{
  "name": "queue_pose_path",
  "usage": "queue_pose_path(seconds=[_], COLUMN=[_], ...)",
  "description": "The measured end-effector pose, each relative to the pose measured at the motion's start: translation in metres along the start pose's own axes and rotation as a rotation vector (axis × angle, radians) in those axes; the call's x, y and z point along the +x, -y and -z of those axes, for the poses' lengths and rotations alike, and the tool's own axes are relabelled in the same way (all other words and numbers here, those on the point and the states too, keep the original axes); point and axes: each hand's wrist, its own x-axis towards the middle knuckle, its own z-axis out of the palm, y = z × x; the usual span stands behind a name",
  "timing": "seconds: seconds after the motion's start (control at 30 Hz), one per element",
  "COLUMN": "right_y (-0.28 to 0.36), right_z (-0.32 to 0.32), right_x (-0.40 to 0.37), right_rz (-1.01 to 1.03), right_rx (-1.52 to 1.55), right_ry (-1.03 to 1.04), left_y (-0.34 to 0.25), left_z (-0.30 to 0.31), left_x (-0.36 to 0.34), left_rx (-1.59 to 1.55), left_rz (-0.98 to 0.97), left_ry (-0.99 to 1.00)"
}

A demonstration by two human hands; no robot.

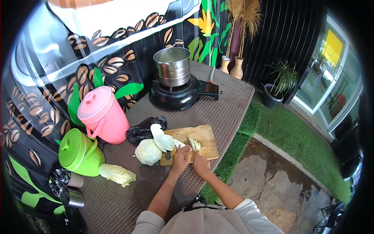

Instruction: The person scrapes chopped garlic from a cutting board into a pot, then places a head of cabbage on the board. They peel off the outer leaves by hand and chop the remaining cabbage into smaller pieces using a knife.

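Note:
On a wooden cutting board (208, 136) lies a small heap of shredded cabbage (195, 145). My right hand (201, 163) is closed round the handle of a knife (190, 142), whose blade points away from me beside the shreds. Fingers bent, my left hand (180, 160) presses a pale piece of cabbage (179, 143) against the board, left of the blade; the fingers partly hide it. A round cabbage (148, 152) sits at the board's left edge, with a loose cabbage leaf (162, 138) leaning on it. A dark handle-like object (168, 155) lies beside my left hand.
A metal pot (173, 68) stands on a black gas stove (173, 95) at the table's far end. Pink (105, 115) and green (82, 152) lidded jugs, a napa cabbage (118, 174), a black plastic bag (142, 130) and utensil holders (71, 197) are to the left.

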Motion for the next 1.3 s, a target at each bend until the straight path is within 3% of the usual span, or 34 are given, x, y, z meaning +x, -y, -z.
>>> queue_pose_path(seconds=[0.13, 0.23, 0.3, 0.4, 0.53, 0.6, 0.63, 0.67, 0.73, 0.83, 0.93, 1.07, 1.13, 1.3], right_y=[-0.002, 0.002, 0.004, -0.004, -0.002, 0.005, 0.004, -0.002, 0.0, -0.005, 0.003, 0.009, 0.007, 0.007], right_z=[0.012, -0.007, -0.008, 0.006, 0.015, -0.006, -0.019, -0.027, -0.019, 0.001, 0.021, -0.013, -0.017, 0.02], right_x=[-0.005, -0.013, -0.006, 0.011, 0.0, -0.017, -0.021, -0.013, -0.002, 0.009, -0.006, -0.015, -0.005, 0.008], right_rz=[0.051, 0.024, -0.065, -0.004, 0.09, -0.042, 0.069, 0.07, -0.017, 0.079, -0.005, -0.099, -0.007, 0.071], right_rx=[-0.024, -0.015, 0.053, 0.083, 0.017, -0.026, -0.166, -0.167, -0.022, -0.036, 0.022, 0.023, 0.024, -0.055], right_ry=[0.024, -0.152, -0.005, 0.055, 0.014, -0.141, -0.446, -0.451, -0.13, -0.053, 0.091, -0.066, -0.104, 0.064], left_y=[0.0, 0.002, 0.002, 0.004, 0.003, 0.001, 0.001, 0.001, -0.003, 0.0, 0.001, 0.003, 0.003, -0.003], left_z=[0.001, 0.0, 0.0, 0.001, 0.0, 0.002, 0.002, 0.002, 0.003, 0.003, 0.002, 0.0, -0.002, 0.0], left_x=[0.002, 0.0, 0.0, 0.0, 0.002, 0.0, 0.001, 0.001, 0.001, 0.003, 0.002, 0.002, -0.003, 0.0], left_rx=[-0.012, -0.002, 0.0, 0.005, -0.026, -0.002, -0.002, -0.002, -0.006, -0.025, -0.009, -0.047, -0.05, -0.048], left_rz=[-0.016, -0.024, -0.023, -0.024, -0.02, -0.024, -0.028, -0.032, -0.022, -0.012, -0.046, -0.007, -0.002, 0.023], left_ry=[0.004, -0.01, -0.002, 0.014, 0.002, -0.003, -0.006, -0.009, -0.007, 0.011, -0.011, -0.052, -0.066, -0.049])
